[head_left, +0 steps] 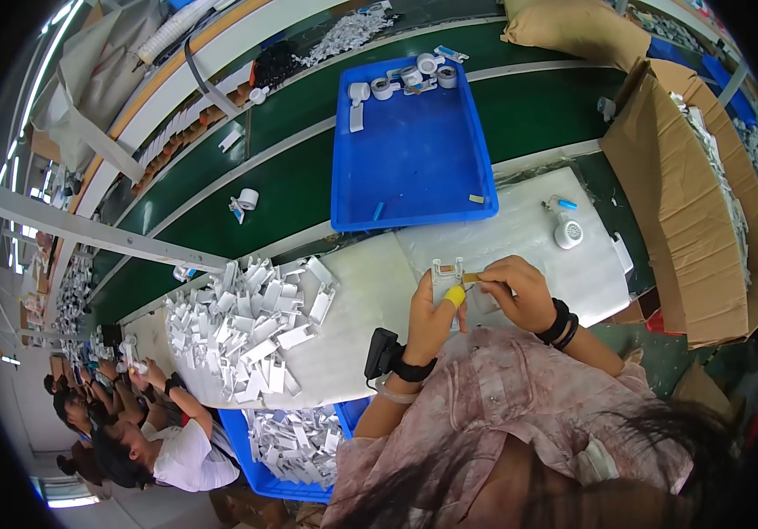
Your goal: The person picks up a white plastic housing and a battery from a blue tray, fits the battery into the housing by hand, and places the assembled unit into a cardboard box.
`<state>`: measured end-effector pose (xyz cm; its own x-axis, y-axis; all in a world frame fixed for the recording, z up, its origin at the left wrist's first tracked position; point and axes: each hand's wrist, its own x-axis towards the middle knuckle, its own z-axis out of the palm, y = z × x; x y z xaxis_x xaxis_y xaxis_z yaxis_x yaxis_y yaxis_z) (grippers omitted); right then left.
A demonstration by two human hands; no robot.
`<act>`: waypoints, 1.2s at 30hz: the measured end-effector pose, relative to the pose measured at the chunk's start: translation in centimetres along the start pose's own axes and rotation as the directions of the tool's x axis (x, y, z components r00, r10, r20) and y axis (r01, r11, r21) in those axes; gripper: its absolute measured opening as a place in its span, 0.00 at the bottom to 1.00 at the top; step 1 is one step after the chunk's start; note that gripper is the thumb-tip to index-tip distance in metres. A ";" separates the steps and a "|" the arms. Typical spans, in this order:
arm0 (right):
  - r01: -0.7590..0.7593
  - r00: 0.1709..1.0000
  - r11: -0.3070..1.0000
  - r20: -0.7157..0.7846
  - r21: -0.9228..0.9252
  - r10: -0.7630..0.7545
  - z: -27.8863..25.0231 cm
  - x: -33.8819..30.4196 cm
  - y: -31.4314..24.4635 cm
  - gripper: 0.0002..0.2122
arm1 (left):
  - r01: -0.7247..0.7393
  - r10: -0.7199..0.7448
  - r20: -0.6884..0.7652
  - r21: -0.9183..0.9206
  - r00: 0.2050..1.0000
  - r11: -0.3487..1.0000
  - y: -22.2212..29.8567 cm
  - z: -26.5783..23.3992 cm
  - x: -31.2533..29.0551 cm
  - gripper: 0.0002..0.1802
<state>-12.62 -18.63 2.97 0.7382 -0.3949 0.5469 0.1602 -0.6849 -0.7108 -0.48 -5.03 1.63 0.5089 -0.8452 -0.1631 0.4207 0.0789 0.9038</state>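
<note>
My left hand (433, 319) grips a white plastic housing (446, 275) upright in front of my body. A yellow cover wraps the tip of its thumb. Close beside it, my right hand (522, 294) pinches a small tan strip (471, 278) against the side of the housing; the exact contact is too small to make out. Left of my hands, a heap of white plastic housings (251, 322) lies on the padded white work surface (366, 295). To the right on the same surface rests a round-headed white part (568, 232) with a blue-marked piece attached.
Beyond my hands sits a blue tray (414, 163) with several round white parts at its far end. A blue bin (264, 480) of housings stands lower left. An open cardboard box (674, 203) is at right. Green conveyor belts (295, 167) run behind. Co-workers (181, 450) work at left.
</note>
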 end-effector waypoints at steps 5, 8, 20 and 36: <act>0.086 0.996 0.996 -0.015 0.010 -0.086 0.3 -0.6 0.6 0.09 | 0.009 -0.007 0.021 -0.086 1.000 0.996 0.0 0.4 -0.1 0.16; 0.098 0.995 0.994 -0.021 0.046 -0.097 0.6 -0.7 0.9 0.09 | -0.021 0.021 0.060 0.001 0.998 1.000 -0.1 0.3 -0.2 0.17; 0.086 0.995 0.996 -0.059 0.030 -0.084 0.4 -0.6 0.2 0.10 | -0.087 0.057 0.142 0.217 0.988 0.972 0.0 0.8 -0.9 0.21; 0.069 0.995 0.996 -0.069 0.049 -0.066 0.7 -0.8 0.6 0.10 | -0.147 0.122 0.179 0.131 0.976 0.981 -0.4 0.6 -1.1 0.17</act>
<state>-12.69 -18.26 1.82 0.6793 -0.3902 0.6215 0.2425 -0.6800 -0.6919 -1.69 -4.46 1.70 0.4137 -0.9101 0.0222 0.2397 0.1325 0.9618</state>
